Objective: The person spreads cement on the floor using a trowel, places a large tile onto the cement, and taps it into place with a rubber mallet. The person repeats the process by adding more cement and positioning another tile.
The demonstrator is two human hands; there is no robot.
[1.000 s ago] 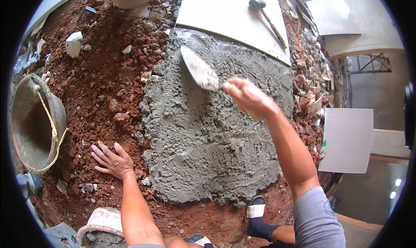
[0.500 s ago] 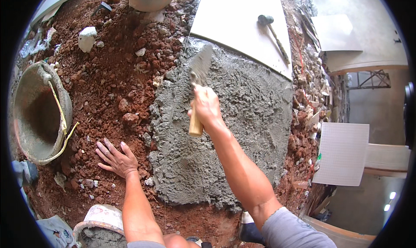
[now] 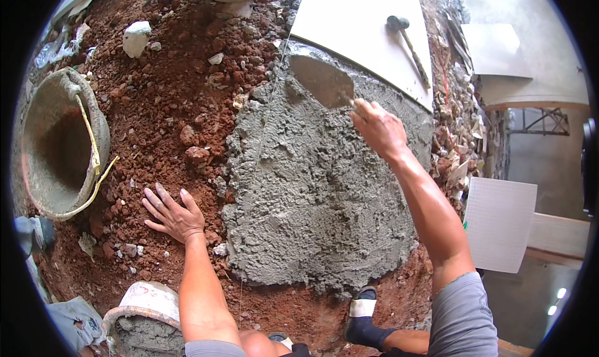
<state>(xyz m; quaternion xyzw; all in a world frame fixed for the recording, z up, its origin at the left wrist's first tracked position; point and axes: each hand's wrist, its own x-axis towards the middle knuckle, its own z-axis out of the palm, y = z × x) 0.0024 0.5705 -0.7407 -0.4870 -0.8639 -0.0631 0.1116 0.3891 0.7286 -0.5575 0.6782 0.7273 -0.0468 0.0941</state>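
Note:
My right hand point(image 3: 378, 127) grips the handle of a steel trowel point(image 3: 322, 80), whose blade lies on the far edge of a grey patch of wet mortar point(image 3: 312, 188) spread over red earth. The blade sits just short of a laid white tile point(image 3: 359, 29). My left hand point(image 3: 174, 213) is pressed flat, fingers spread, on the red stony soil at the mortar's left edge and holds nothing.
A rubber mallet point(image 3: 407, 42) lies on the white tile. An empty mortar-stained bucket point(image 3: 59, 148) stands at the left, and a second bucket with mortar point(image 3: 140, 322) at the lower left. A loose white tile point(image 3: 499, 223) leans at the right. Rubble lines the right side.
My right hand has swept the trowel from the mortar's middle-left up to its far edge by the tile. My left hand stayed planted on the soil.

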